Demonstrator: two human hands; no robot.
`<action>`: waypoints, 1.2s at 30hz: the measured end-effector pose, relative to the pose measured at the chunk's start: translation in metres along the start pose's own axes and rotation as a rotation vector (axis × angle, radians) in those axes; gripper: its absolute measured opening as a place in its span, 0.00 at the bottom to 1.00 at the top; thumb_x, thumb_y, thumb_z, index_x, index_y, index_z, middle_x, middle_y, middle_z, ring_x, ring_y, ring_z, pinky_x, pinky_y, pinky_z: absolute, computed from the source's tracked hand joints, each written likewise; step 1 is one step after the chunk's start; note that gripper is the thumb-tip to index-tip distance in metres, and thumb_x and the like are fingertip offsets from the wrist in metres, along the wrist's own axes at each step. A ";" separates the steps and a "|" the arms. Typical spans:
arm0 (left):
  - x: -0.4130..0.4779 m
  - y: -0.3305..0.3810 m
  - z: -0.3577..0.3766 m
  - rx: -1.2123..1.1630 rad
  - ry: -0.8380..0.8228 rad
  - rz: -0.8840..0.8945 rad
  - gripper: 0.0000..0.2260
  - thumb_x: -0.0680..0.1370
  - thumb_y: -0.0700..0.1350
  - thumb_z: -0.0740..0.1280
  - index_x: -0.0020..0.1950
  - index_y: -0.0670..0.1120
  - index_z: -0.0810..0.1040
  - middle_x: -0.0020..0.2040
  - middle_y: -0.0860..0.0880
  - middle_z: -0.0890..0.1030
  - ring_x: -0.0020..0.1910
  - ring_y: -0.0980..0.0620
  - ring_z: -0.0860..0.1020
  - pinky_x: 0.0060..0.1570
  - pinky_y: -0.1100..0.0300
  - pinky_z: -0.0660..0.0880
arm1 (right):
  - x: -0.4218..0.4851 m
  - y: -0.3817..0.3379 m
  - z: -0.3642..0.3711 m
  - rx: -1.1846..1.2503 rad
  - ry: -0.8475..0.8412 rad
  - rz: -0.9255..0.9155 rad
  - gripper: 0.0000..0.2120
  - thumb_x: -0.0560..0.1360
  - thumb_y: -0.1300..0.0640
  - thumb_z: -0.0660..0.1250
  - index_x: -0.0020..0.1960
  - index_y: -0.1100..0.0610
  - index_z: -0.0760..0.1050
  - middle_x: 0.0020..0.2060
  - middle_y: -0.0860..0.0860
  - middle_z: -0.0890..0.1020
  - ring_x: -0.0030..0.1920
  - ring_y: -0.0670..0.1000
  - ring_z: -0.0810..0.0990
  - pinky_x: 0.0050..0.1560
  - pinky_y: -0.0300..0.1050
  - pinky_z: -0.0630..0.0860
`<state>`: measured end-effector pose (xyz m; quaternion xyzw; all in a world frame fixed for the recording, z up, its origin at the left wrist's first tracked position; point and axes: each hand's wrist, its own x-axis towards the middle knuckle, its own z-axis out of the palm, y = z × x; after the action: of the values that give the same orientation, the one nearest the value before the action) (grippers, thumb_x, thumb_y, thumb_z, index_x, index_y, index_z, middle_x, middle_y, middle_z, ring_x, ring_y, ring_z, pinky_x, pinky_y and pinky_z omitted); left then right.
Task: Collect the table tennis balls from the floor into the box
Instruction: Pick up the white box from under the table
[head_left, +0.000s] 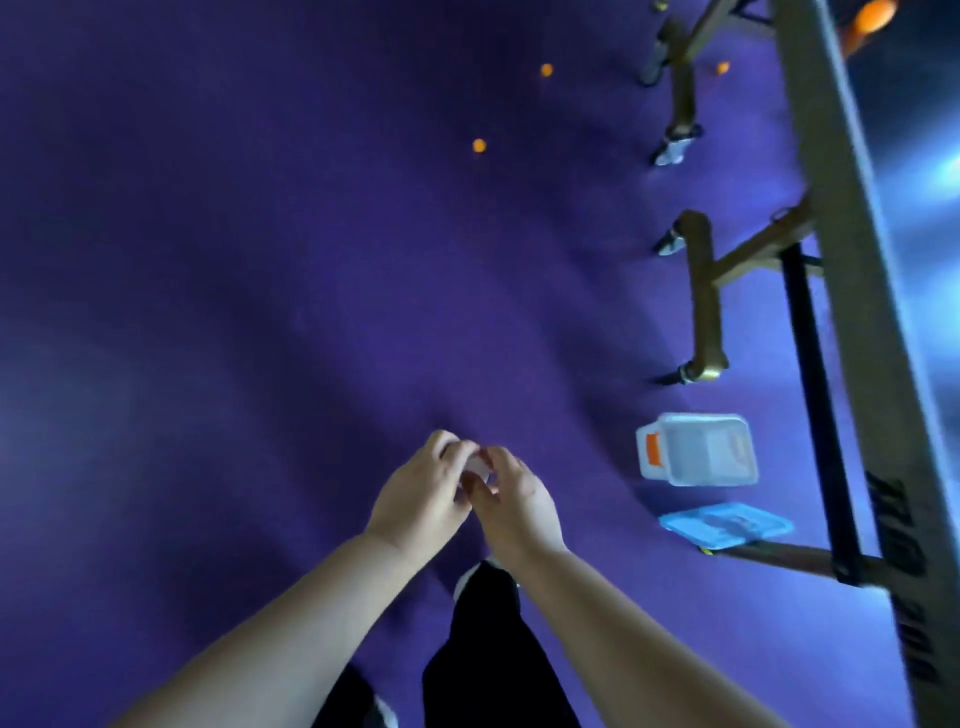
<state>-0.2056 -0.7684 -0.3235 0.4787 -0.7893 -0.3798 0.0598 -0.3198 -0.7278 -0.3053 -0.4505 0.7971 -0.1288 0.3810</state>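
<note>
Black trouser legs (488, 649) at the bottom, over the purple carpet floor (208, 312). Left hand (421, 493) and right hand (519, 506) meet in front, fingers of both curled round a small pale ball (478, 466), blurred. Right of them a translucent blue plastic lid (727, 525) lies flat, and just beyond it the clear plastic box with orange latch (696, 451), open, beside the table tennis table frame (704, 291). Orange balls well apart on the floor further out: (479, 146), (546, 69), (722, 67).

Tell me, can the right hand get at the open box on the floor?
Probably yes: the box stands open on that side, lid beside it, bare floor between it and the right hand.
</note>
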 end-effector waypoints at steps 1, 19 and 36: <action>0.015 0.015 0.012 0.009 -0.026 0.019 0.17 0.69 0.40 0.70 0.57 0.49 0.76 0.52 0.51 0.75 0.42 0.48 0.80 0.31 0.58 0.72 | 0.006 0.016 -0.014 0.033 0.020 0.043 0.09 0.75 0.54 0.63 0.55 0.50 0.74 0.50 0.46 0.79 0.49 0.50 0.78 0.46 0.44 0.72; 0.331 0.088 0.207 0.023 -0.173 0.065 0.14 0.76 0.44 0.63 0.62 0.51 0.74 0.61 0.52 0.76 0.54 0.50 0.79 0.47 0.56 0.75 | 0.254 0.389 -0.140 0.209 0.620 0.766 0.19 0.71 0.61 0.71 0.60 0.63 0.73 0.57 0.62 0.77 0.57 0.61 0.75 0.55 0.47 0.70; 0.477 -0.013 0.387 -0.063 -0.318 0.080 0.09 0.79 0.44 0.60 0.54 0.54 0.77 0.53 0.57 0.80 0.49 0.54 0.78 0.44 0.61 0.71 | 0.395 0.582 -0.033 0.024 0.566 0.887 0.18 0.75 0.45 0.65 0.58 0.57 0.76 0.55 0.57 0.82 0.55 0.59 0.79 0.53 0.48 0.73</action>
<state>-0.6285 -0.9438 -0.7331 0.3787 -0.7948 -0.4729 -0.0358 -0.8247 -0.7286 -0.7961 -0.0130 0.9813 -0.0810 0.1739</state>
